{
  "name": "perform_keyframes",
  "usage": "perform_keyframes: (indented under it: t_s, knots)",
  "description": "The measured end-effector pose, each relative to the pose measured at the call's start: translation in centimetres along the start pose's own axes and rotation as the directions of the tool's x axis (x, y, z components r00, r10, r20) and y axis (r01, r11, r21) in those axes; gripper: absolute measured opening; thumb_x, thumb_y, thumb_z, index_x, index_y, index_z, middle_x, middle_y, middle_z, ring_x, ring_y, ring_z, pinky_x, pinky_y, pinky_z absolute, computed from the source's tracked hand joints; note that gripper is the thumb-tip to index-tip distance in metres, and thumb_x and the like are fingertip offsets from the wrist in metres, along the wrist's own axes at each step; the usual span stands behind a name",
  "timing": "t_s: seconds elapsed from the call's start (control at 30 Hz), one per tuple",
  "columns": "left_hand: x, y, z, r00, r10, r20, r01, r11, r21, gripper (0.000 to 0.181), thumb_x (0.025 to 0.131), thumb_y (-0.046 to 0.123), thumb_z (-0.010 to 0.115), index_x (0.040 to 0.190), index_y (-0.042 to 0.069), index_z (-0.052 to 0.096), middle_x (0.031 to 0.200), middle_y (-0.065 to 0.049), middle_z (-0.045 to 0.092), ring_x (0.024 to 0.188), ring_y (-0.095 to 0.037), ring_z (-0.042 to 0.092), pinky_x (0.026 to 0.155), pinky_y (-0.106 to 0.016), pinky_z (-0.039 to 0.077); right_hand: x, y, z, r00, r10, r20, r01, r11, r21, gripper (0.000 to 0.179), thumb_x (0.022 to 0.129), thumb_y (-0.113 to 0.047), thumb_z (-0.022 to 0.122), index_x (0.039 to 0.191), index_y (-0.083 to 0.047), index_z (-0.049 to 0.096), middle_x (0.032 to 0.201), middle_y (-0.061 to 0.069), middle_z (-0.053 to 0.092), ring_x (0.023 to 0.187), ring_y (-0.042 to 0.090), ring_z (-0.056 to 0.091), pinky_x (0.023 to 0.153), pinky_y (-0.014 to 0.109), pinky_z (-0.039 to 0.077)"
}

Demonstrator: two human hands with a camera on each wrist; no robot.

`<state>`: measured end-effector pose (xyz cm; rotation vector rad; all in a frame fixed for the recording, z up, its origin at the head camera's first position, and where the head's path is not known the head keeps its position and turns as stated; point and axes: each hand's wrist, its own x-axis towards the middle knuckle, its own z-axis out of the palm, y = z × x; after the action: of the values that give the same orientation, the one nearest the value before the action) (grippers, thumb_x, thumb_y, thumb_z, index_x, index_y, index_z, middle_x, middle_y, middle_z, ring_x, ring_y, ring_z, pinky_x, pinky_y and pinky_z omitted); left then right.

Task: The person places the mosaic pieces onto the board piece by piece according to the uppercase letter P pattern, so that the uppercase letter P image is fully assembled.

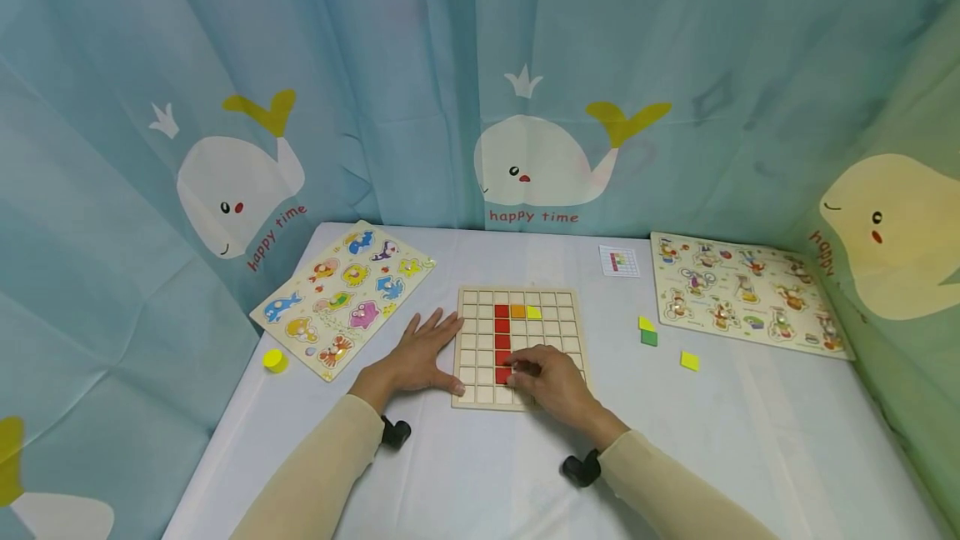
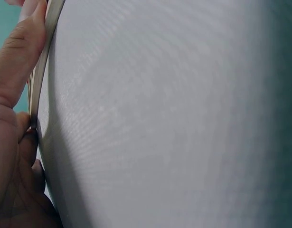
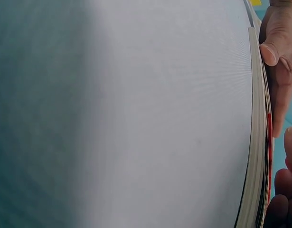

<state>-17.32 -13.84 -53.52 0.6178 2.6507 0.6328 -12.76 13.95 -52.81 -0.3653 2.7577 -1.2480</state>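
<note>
A square wooden grid board (image 1: 547,397) lies on the table before me. Several red tiles (image 1: 502,326) run down one column of it, with an orange tile (image 1: 518,312) and a yellow tile (image 1: 533,312) beside the top one. My left hand (image 1: 416,357) rests at the board's left side, fingers spread, thumb on its near left corner. Over the lower red tiles hovers my right hand (image 1: 553,382), thumb and fingers bent and a little apart. In the right wrist view, no tile shows between the fingertips (image 3: 291,145) beside the board's edge (image 3: 256,118).
Wooden picture puzzles lie at the left (image 1: 341,298) and right (image 1: 750,294). A small printed grid card (image 1: 619,262) is at the back. Near the right puzzle are a green tile (image 1: 648,338) and yellow tiles (image 1: 690,361). A yellow cylinder (image 1: 275,361) stands at left. Curtains (image 1: 420,148) enclose the table.
</note>
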Motion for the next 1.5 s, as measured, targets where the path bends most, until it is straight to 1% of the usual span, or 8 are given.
perform_keyframes:
  t_s: [0.17,0.33,0.63,0.8,0.97,1.2,1.33,1.5]
  knots:
    - [-0.1,0.2,-0.1,1.000,-0.006,-0.001,0.006,1.000,-0.003,0.123,0.075,0.062,0.088,0.170,0.019,0.023,0.178,0.002,0.018,0.166,-0.022,0.001,0.134,-0.049,-0.008,0.0,0.2,-0.3,1.000,-0.008,0.008,0.007,1.000,0.029,0.023,0.089,-0.017,0.086,0.111,-0.017,0.081,0.097,-0.008,0.070,0.090,0.011,0.058,0.077,0.025,0.051]
    - [-0.2,0.3,-0.1,1.000,-0.009,-0.003,0.009,1.000,-0.009,0.123,0.075,0.062,0.088,0.170,0.018,0.023,0.177,0.001,0.018,0.166,-0.023,0.001,0.134,-0.049,-0.008,0.2,0.2,-1.0,1.000,0.004,0.001,-0.004,0.997,0.073,0.024,0.091,-0.011,0.083,0.115,-0.014,0.079,0.099,-0.005,0.070,0.091,0.013,0.059,0.078,0.025,0.053]
    - [-0.2,0.2,-0.1,1.000,-0.005,-0.003,0.005,1.000,-0.006,0.123,0.075,0.062,0.088,0.170,0.019,0.023,0.177,0.001,0.018,0.166,-0.023,0.001,0.134,-0.049,-0.008,0.6,0.5,-2.8,0.999,0.033,-0.032,-0.029,0.993,0.116,0.028,0.094,-0.014,0.080,0.122,-0.009,0.077,0.109,0.005,0.071,0.096,0.018,0.061,0.080,0.027,0.054]
    - [-0.1,0.1,0.0,1.000,0.006,-0.004,-0.006,1.000,-0.001,0.123,0.075,0.063,0.088,0.170,0.018,0.023,0.177,0.001,0.018,0.166,-0.023,0.001,0.134,-0.050,-0.008,0.8,1.0,-3.8,0.996,0.056,-0.065,-0.049,0.993,0.110,0.030,0.096,-0.016,0.078,0.125,-0.010,0.076,0.115,0.009,0.071,0.098,0.019,0.060,0.079,0.026,0.054]
    - [0.0,0.1,0.1,1.000,0.002,-0.006,-0.002,1.000,-0.013,0.124,0.074,0.063,0.088,0.170,0.018,0.024,0.177,0.001,0.018,0.166,-0.023,0.001,0.134,-0.050,-0.008,1.0,1.6,-5.0,0.993,0.069,-0.099,-0.060,0.994,0.093,0.032,0.098,-0.019,0.077,0.128,-0.010,0.075,0.118,0.010,0.071,0.102,0.021,0.060,0.081,0.027,0.052]
    - [-0.1,0.0,0.2,1.000,-0.001,-0.009,0.001,1.000,-0.007,0.123,0.075,0.063,0.087,0.170,0.020,0.024,0.178,0.003,0.018,0.166,-0.021,0.000,0.134,-0.048,-0.009,0.8,2.9,-6.8,0.984,0.106,-0.146,-0.095,0.992,0.080,0.034,0.099,-0.018,0.075,0.131,-0.010,0.073,0.123,0.012,0.071,0.107,0.023,0.061,0.084,0.028,0.051]
    - [-0.1,0.1,0.1,1.000,-0.003,-0.012,0.002,1.000,-0.022,0.122,0.075,0.062,0.088,0.170,0.020,0.024,0.177,0.002,0.018,0.166,-0.021,0.000,0.134,-0.048,-0.009,0.7,3.6,-7.8,0.977,0.126,-0.171,-0.113,0.990,0.081,0.035,0.099,-0.017,0.075,0.133,-0.009,0.072,0.125,0.014,0.071,0.109,0.024,0.061,0.087,0.028,0.051]
    - [-0.1,0.2,0.1,1.000,-0.010,-0.009,0.009,1.000,-0.018,0.122,0.075,0.062,0.088,0.170,0.020,0.024,0.178,0.002,0.018,0.166,-0.021,0.000,0.134,-0.047,-0.009,0.6,4.5,-8.9,0.969,0.147,-0.200,-0.135,0.988,0.073,0.038,0.100,-0.021,0.075,0.135,-0.008,0.072,0.126,0.016,0.070,0.109,0.025,0.060,0.086,0.026,0.050]
